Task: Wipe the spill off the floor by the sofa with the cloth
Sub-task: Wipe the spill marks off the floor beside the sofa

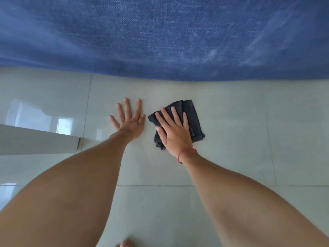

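Note:
A folded dark grey cloth point(193, 114) lies on the pale tiled floor point(231, 139), a short way in front of the blue sofa point(160, 36). My right hand point(173, 130) presses flat on the cloth with fingers spread; a red string circles that wrist. My left hand point(130, 119) rests flat on the bare tile just left of the cloth, fingers apart, holding nothing. No spill shows on the glossy tile around the cloth; whatever is under the cloth is hidden.
The sofa's blue fabric fills the whole top of the view and its lower edge meets the floor. A white furniture edge point(35, 139) juts in from the left. A toe point(127, 244) shows at the bottom edge.

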### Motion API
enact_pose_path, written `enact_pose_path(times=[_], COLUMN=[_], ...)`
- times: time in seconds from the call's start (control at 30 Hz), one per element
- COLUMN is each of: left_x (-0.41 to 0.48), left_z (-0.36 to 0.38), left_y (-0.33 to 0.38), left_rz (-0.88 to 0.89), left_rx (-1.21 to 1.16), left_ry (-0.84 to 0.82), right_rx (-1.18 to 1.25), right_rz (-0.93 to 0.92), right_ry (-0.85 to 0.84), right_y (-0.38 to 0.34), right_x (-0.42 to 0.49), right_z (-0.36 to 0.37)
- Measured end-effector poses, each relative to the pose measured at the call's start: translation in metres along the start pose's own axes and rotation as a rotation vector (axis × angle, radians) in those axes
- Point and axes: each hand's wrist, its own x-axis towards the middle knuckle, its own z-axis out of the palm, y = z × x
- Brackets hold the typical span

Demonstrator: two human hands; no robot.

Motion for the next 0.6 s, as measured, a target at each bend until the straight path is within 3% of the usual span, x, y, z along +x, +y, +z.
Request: enact_pose_path(times=[0.1, 0.23, 0.37, 0.6], left_x=[-0.002, -0.002, -0.009, -0.009], left_z=[-0.002, -0.004, -0.010, -0.003], left_y=[0.001, 0.002, -0.014, -0.038], left_rz=[-0.001, 0.005, 0.028, -0.041], left_rx=[-0.004, -0.016, -0.048, -0.023], left_ry=[-0.004, -0.015, 0.030, 0.054], right_rx=[-0.022, -0.013, 0.099, 0.076], right_rz=[0.019, 0.341, 0.624, 0.350], right_ry=[0.033, 0.050, 0.058, -0.026], right_y=[0.036, 0.066, 0.031, -0.045], right_x=[-0.033, -0.035, 0.011, 0.047], right_z=[-0.006, -0.019, -0.019, -0.001])
